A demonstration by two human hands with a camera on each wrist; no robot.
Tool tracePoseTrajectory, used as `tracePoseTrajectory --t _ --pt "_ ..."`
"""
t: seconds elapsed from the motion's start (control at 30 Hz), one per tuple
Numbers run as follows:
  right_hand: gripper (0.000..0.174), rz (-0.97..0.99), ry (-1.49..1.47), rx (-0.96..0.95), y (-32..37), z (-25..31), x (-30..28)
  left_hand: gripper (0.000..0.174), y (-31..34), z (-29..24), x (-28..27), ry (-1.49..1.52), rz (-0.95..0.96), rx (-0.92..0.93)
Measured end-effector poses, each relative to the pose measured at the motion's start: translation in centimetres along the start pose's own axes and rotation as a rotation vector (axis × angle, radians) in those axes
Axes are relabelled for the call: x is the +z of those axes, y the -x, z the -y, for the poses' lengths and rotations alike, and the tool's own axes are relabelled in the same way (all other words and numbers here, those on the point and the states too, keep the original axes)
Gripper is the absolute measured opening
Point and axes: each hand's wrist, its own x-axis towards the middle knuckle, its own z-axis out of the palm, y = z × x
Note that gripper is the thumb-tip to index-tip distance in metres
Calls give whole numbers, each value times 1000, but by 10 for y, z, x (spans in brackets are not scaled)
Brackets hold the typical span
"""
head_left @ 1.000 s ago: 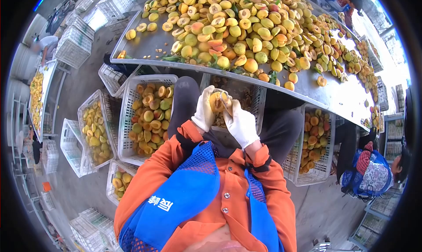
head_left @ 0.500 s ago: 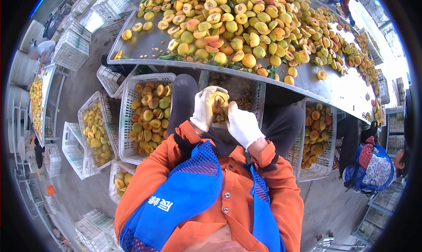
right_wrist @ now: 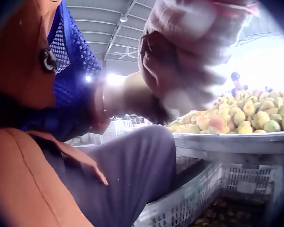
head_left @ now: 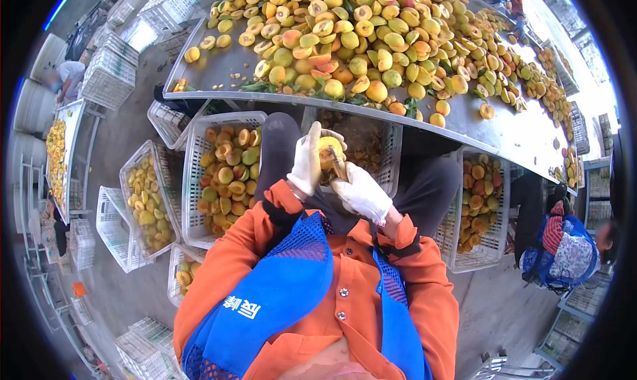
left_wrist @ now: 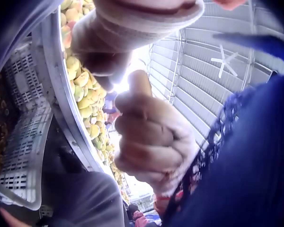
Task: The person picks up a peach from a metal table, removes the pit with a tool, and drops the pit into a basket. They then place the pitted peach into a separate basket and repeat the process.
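Observation:
In the head view my gloved left hand [head_left: 305, 164] grips a yellow peach [head_left: 326, 148], its cut flesh facing the other hand. My gloved right hand [head_left: 363, 193] curls around a small tool [head_left: 340, 170] with a tan handle, its narrow end at the cut face of the peach. Both hands are above a crate [head_left: 394, 148] between the knees, which holds brownish scraps. In the left wrist view the right hand [left_wrist: 154, 137] shows with its fingers curled, while the right wrist view has the left hand [right_wrist: 189, 52] blurred and the peach hidden.
A metal table [head_left: 219, 65] heaped with peaches [head_left: 378, 42] stands just beyond the knees. A crate of peach halves [head_left: 189, 188] is at the left and another crate [head_left: 499, 231] at the right. Another person [head_left: 557, 241] sits at the far right.
The right hand has drawn slightly down and away from the peach, so more of the tool shows. The left hand keeps its grip, with the peach turned somewhat.

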Motion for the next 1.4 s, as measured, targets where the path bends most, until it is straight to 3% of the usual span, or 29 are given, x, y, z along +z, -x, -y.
tracePoseTrajectory --t 0.07,0.17,0.2,0.3,0.4,0.5,0.53,0.63,0.73,0.83,0.93,1.03,1.13,1.23,1.3,1.4 --pt "19 48 -238 146 4 6 7 51 7 3 5 83 -40 34" --pt "21 -32 31 61 0 -9 12 49 11 6 13 80 -93 185" --pt "25 -105 298 -113 -1 -14 12 48 10 7 11 55 -107 165" --pt "29 -161 672 -216 -4 -24 12 47 1 10 6 -1 -115 99" --pt "28 -78 342 -120 -4 -12 10 47 -2 9 2 44 -72 51" --pt "25 111 -142 254 -1 15 5 47 3 1 9 142 -43 123" --pt "23 135 -196 264 -2 11 2 45 4 -2 10 106 -39 109" --pt "15 -41 291 -83 -4 -1 4 43 -6 0 0 -61 34 -3" --pt "12 -90 277 -167 -6 -9 10 44 -4 5 0 -35 17 44" --pt "13 162 -348 201 1 10 5 48 -4 8 -2 57 35 101" --pt "13 316 -612 233 1 3 -5 46 -5 6 2 102 60 64" --pt "13 186 -328 141 3 3 -2 44 -7 6 5 99 49 -69" --pt "13 -179 399 -356 -15 -40 8 43 -1 12 11 68 -32 13" --pt "13 213 -440 150 -1 -16 -7 44 -9 22 10 87 -8 96" --pt "12 285 -668 201 2 -16 -10 44 -11 23 10 45 42 170" --pt "10 288 -719 192 3 -16 -12 43 -15 18 10 65 87 39"
